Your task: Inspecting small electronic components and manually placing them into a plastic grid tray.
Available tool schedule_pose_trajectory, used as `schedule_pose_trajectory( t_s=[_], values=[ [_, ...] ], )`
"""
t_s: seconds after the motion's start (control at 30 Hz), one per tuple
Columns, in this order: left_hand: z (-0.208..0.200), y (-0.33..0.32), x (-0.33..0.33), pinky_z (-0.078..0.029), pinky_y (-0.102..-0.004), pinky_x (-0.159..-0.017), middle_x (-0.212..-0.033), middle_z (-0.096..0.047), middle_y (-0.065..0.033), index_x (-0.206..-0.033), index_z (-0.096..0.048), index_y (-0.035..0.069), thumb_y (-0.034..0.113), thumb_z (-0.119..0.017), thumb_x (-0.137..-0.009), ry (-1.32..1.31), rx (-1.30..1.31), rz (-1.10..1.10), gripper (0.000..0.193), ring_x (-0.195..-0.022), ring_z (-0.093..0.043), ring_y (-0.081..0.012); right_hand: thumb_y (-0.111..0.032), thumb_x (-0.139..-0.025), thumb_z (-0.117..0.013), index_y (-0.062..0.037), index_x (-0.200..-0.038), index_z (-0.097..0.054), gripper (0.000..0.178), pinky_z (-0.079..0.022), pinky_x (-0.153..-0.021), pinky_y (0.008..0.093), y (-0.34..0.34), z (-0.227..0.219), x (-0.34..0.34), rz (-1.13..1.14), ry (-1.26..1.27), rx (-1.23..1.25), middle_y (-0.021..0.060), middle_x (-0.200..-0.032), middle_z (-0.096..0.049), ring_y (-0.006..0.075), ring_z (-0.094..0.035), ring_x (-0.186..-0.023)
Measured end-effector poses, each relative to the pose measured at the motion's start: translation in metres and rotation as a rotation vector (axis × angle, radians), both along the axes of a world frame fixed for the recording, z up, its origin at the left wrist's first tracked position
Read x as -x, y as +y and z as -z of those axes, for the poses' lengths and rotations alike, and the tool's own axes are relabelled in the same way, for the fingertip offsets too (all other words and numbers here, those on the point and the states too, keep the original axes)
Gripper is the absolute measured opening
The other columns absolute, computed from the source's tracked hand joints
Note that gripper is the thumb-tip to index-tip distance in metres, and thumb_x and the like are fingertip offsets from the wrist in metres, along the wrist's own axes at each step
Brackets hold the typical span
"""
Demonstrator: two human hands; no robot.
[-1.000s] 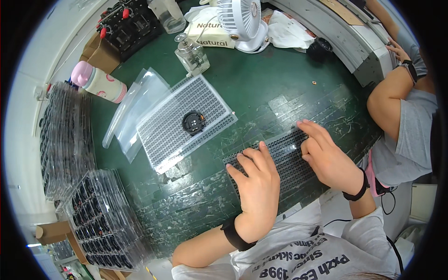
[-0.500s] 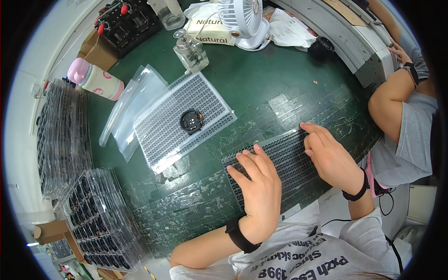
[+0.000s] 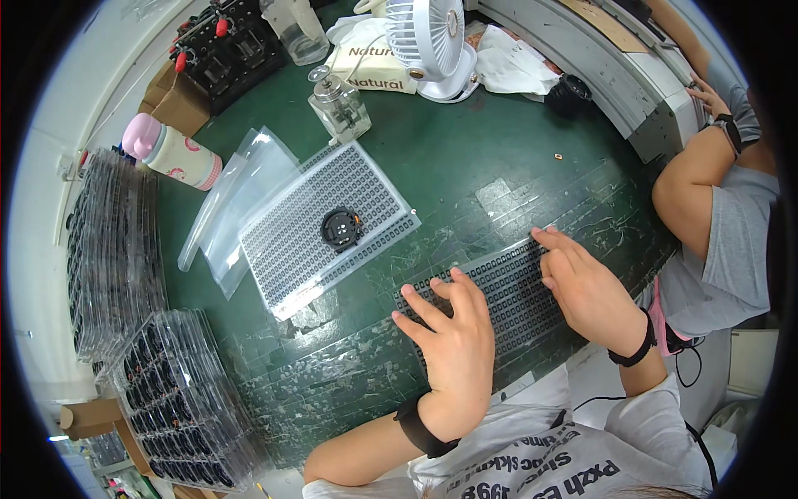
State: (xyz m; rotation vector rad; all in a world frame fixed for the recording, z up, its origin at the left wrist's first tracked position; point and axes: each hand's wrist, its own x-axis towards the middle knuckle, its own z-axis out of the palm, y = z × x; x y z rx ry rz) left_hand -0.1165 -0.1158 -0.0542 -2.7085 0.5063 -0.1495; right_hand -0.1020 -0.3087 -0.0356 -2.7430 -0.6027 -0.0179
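A clear sheet with rows of small black rectangular pieces (image 3: 515, 303) lies on the green table in front of me. My left hand (image 3: 453, 345) rests over its left part, fingers spread, fingertips near the far left edge. My right hand (image 3: 594, 291) is at its right end; the fingertips touch the far right corner and the thumb sits apart from them over the rows. Part of the sheet is hidden under both hands. Farther left, a second such sheet (image 3: 291, 229) carries a round black part (image 3: 341, 229) with orange bits.
Clear plastic films (image 3: 237, 216) lie beside the second sheet. Stacked clear trays of black parts (image 3: 179, 407) stand at the left. A pink-lidded bottle (image 3: 174, 150), glass pump bottle (image 3: 339, 108) and white fan (image 3: 432, 50) stand behind. Another person's arm (image 3: 698, 175) is at the right.
My left hand's fingers have spread wider and shifted left over the sheet. The right hand stays at the far right corner. The whole view has shifted slightly.
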Motion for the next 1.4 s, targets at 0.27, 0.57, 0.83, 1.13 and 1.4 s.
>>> schedule_pose_trajectory(
  t_s=[0.27,0.57,0.83,1.13,1.4],
  values=[
    [0.009,-0.001,0.000,-0.057,-0.0514,-0.083,-0.117,-0.057,-0.0193,-0.135,-0.053,0.003,0.014,-0.055,-0.090,-0.009,0.014,-0.002,0.047,-0.112,-0.058,-0.0498,-0.006,-0.083,-0.058,0.0003,-0.095,-0.053,0.015,-0.048,-0.095,0.0503,0.020,-0.004,0.001,-0.113,-0.093,0.243,0.0168,-0.142,-0.049,0.0509,-0.053,-0.116],
    [0.006,0.004,-0.007,-0.061,-0.0490,-0.074,-0.109,-0.056,-0.0165,-0.134,-0.052,0.009,0.013,-0.058,-0.088,0.000,0.078,0.019,0.046,-0.104,-0.063,-0.0489,-0.005,-0.082,-0.058,-0.0019,-0.098,-0.052,0.017,-0.052,-0.094,0.0453,0.009,-0.010,-0.012,-0.134,-0.052,0.106,0.0156,-0.133,-0.057,0.0420,-0.063,-0.104],
    [0.010,0.002,-0.006,-0.061,-0.0494,-0.068,-0.107,-0.054,-0.0171,-0.145,-0.047,0.020,0.010,-0.057,-0.089,-0.013,0.042,0.047,0.058,-0.100,-0.064,-0.0506,-0.004,-0.090,-0.056,-0.0012,-0.101,-0.047,0.014,-0.052,-0.068,0.0462,0.000,-0.054,-0.034,-0.053,0.211,-0.047,0.0167,-0.113,-0.064,0.0418,-0.064,-0.083],
    [0.021,0.000,-0.006,-0.061,-0.0501,-0.068,-0.105,-0.054,-0.0171,-0.145,-0.047,0.018,0.009,-0.055,-0.089,-0.070,0.073,-0.012,0.058,-0.103,-0.062,-0.0514,-0.013,-0.100,-0.053,-0.0043,-0.103,-0.048,0.011,-0.057,-0.064,0.0323,0.058,-0.049,-0.086,0.009,0.620,-0.691,0.0094,-0.094,-0.062,0.0190,-0.065,-0.077],
    [0.005,0.017,0.000,-0.061,-0.0444,-0.075,-0.121,-0.056,-0.0188,-0.140,-0.050,0.006,0.010,-0.057,-0.088,0.005,0.203,0.058,0.053,-0.110,-0.061,-0.0467,-0.022,-0.101,-0.055,-0.0080,-0.105,-0.052,0.014,-0.059,-0.072,0.0297,0.048,0.028,-0.126,0.008,1.216,-1.329,0.0010,-0.093,-0.059,0.0083,-0.059,-0.075]
  ],
)
